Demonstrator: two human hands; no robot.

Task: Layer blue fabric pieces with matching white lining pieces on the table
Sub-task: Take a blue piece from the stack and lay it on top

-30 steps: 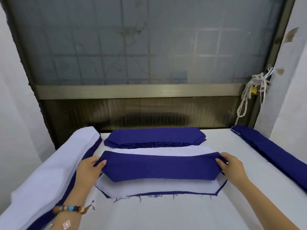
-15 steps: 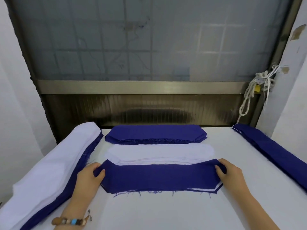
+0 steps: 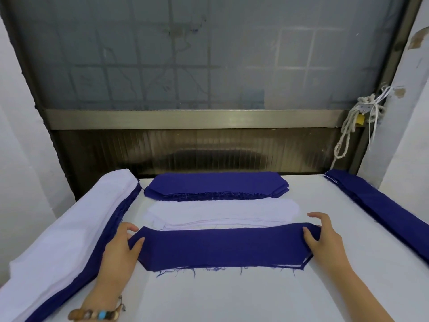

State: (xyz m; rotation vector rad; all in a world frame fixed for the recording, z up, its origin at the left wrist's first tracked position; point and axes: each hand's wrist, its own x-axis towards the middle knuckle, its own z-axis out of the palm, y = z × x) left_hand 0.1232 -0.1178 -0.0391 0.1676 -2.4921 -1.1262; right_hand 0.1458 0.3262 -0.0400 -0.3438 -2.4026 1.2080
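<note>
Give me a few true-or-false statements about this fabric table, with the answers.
1. The left hand and the right hand hold the ends of the front blue piece. True.
2. The white lining stack lies between that piece and the far blue stack. True.
3. The beaded bracelet is on the right wrist. False: it is on the left wrist.
4. The left pile has blue on top. False: white lies on top, blue beneath.

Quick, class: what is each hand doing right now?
Left hand: pinches the left end of the long dark blue fabric strip.
Right hand: pinches its right end.
</note>
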